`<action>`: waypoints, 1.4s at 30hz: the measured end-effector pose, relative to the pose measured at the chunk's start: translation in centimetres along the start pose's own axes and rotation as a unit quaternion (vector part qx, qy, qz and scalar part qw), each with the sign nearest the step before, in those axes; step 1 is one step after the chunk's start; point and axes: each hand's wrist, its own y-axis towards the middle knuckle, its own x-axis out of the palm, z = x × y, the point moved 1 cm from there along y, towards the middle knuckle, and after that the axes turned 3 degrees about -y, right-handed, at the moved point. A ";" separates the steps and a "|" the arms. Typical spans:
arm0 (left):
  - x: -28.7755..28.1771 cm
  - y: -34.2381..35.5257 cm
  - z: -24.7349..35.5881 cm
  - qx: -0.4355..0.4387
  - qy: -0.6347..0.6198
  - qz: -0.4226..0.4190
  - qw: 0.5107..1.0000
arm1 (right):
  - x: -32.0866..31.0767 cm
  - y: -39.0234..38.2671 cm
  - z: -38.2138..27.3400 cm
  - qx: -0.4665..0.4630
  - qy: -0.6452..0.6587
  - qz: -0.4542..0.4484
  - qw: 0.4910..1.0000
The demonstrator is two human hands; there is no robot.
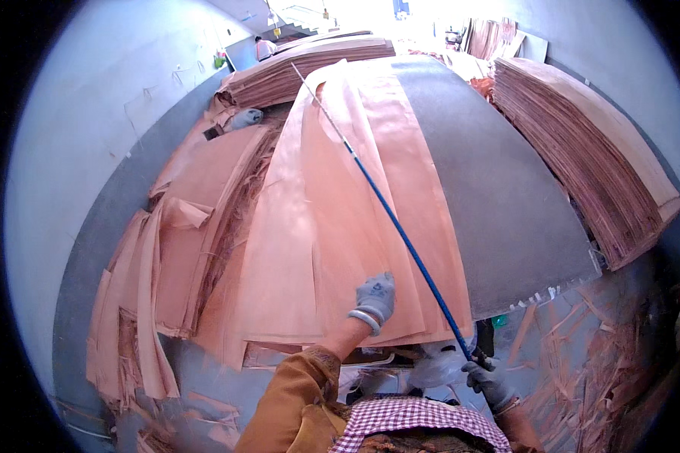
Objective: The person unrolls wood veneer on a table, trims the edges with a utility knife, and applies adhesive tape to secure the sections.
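Note:
My left hand, in a grey glove, rests flat on the near end of the pinkish wood veneer sheets laid across a grey board. My right hand, also gloved, grips the near end of a long thin rod with a blue lower part and a pale far part. The rod stretches diagonally away over the veneer toward the upper left. The veneer sheets overlap and cover the left half of the board; its right half is bare.
A tall stack of veneer stands at the right. More stacks lie at the back, and torn veneer pieces pile along the grey wall at the left. Scraps litter the floor at the lower right. A person stands far back.

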 end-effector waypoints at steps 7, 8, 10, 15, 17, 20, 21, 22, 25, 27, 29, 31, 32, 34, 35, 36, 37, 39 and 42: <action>-1.0 -2.5 -1.2 0.063 -0.196 -0.049 0.977 | 1.3 -1.1 -3.4 -0.006 -0.048 0.019 0.999; -1.6 -3.6 -2.5 0.062 -0.262 -0.031 0.963 | 1.4 -1.0 -3.0 -0.025 -0.057 0.016 0.998; -2.2 -4.4 -5.4 -0.062 -0.246 -0.008 0.967 | 1.3 -0.6 -1.5 -0.027 -0.052 0.016 0.998; -0.7 -8.4 -12.0 -0.344 -0.091 0.070 0.932 | 1.5 -0.3 -1.1 0.012 -0.046 0.018 0.999; 0.3 -8.9 -12.5 -0.330 -0.090 0.053 0.938 | 1.2 0.1 0.0 0.001 -0.030 0.005 1.000; 0.2 -9.3 -12.3 -0.316 -0.098 0.008 0.943 | 1.3 0.2 -0.6 -0.001 -0.040 -0.003 0.999; -0.2 -9.1 -12.0 -0.311 -0.103 -0.010 0.945 | 1.3 0.1 -0.8 0.001 -0.042 -0.001 0.999; 0.0 -8.9 -12.2 -0.310 -0.113 -0.011 0.944 | 1.2 0.0 -1.0 0.003 -0.045 0.000 0.999; 0.0 -8.8 -12.1 -0.307 -0.106 0.008 0.946 | 1.1 0.1 -0.8 0.011 -0.043 -0.003 0.999; -1.5 -8.8 -10.2 -0.299 -0.054 0.043 0.952 | 1.1 0.1 -1.1 0.013 -0.050 0.001 0.999; -0.2 -8.8 -10.3 -0.322 -0.073 0.018 0.944 | 1.2 0.1 -1.1 0.015 -0.046 -0.002 0.999; 0.7 -8.9 -10.5 -0.340 -0.114 0.020 0.933 | 1.4 0.0 -1.1 0.019 -0.047 -0.004 0.999; 0.7 -8.8 -10.4 -0.344 -0.147 0.031 0.927 | 1.4 0.0 -1.2 0.019 -0.047 -0.006 0.999; 0.3 -8.5 -10.4 -0.336 -0.199 0.027 0.920 | 1.3 0.1 -1.4 0.021 -0.046 -0.010 0.999; 0.1 -8.2 -10.6 -0.324 -0.219 0.013 0.920 | 1.3 0.1 -1.4 0.018 -0.045 -0.012 0.999; -0.1 -8.0 -10.8 -0.311 -0.239 -0.002 0.920 | 1.1 0.1 -1.4 0.015 -0.043 -0.014 0.999; 0.3 -7.9 -11.2 -0.292 -0.274 0.030 0.916 | 1.1 0.1 -1.4 0.012 -0.042 -0.015 0.999; 2.1 -7.8 -12.6 -0.252 -0.341 0.095 0.901 | 1.4 0.2 -1.4 0.019 -0.051 0.000 0.999; 2.9 -7.0 -13.5 -0.163 -0.548 0.132 0.810 | 1.0 0.6 0.2 -0.001 -0.057 0.015 0.998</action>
